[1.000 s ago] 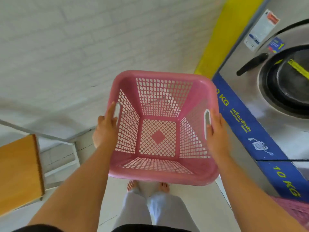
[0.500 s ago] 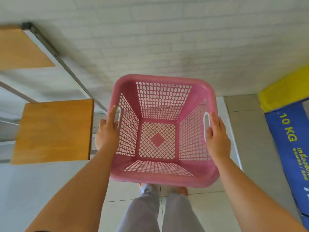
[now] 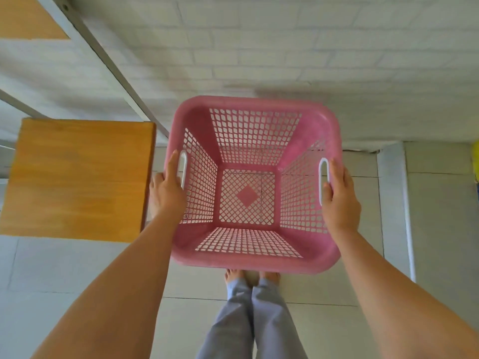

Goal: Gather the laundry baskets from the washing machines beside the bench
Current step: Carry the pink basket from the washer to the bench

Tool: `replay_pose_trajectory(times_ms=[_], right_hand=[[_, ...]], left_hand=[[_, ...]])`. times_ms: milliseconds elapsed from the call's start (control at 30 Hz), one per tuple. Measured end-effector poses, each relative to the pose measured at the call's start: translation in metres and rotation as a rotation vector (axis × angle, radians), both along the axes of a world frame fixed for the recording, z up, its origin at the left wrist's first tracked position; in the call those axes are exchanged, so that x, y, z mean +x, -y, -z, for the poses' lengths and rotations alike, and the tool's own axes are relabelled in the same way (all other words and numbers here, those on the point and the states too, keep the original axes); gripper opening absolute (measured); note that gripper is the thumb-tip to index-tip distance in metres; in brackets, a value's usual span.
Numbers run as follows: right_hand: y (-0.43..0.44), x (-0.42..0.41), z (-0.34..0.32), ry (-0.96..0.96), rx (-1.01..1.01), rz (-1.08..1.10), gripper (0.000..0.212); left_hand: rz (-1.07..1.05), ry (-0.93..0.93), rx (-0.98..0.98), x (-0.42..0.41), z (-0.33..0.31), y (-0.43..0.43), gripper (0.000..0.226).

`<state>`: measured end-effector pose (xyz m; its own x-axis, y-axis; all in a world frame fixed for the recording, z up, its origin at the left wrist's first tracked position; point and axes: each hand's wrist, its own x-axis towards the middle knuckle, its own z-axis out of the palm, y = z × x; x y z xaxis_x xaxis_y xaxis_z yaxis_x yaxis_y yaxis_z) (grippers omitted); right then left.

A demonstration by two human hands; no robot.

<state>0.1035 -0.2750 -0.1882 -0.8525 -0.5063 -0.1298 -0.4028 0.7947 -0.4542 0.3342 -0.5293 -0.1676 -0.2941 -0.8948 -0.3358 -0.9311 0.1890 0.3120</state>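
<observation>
I hold an empty pink plastic laundry basket [image 3: 255,104] with lattice walls in front of me, above the floor. My left hand [image 3: 166,193] grips its left rim at the slot handle. On the opposite rim, my right hand [image 3: 339,200] grips the right slot handle. The basket is level and open side up. The wooden bench seat [image 3: 77,177] lies just left of the basket, its right edge close to my left hand.
A white brick wall [image 3: 285,47] rises ahead. Grey metal bench frame bars [image 3: 108,63] run diagonally at upper left, with another wooden slat [image 3: 26,19] above. A sliver of the yellow machine panel [image 3: 476,161] shows at the right edge. Pale floor tiles and my bare feet [image 3: 248,277] lie below.
My view has swung left: the washing machine and its blue 10 KG label slid out of frame on the right, and the bench came in beside the basket. Both hands keep their grip.
</observation>
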Motion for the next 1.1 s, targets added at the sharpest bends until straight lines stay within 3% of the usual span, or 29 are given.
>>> replay_pose_trajectory(times_ms=[500,767,1100], right_hand=[[0.036,0.004,0.109,-0.045,-0.035,-0.012,0.051],[0.047,-0.001,0.114,-0.063,0.014,-0.031,0.052],[0.048,-0.002,0.094,-0.094,0.279,-0.079,0.061]], left_hand=[[-0.034,-0.035,-0.102,0.011,0.123,0.032,0.074],[0.003,0.02,-0.192,0.012,0.136,0.042,0.072],[0.09,0.13,-0.182,0.001,0.123,0.044,0.065]])
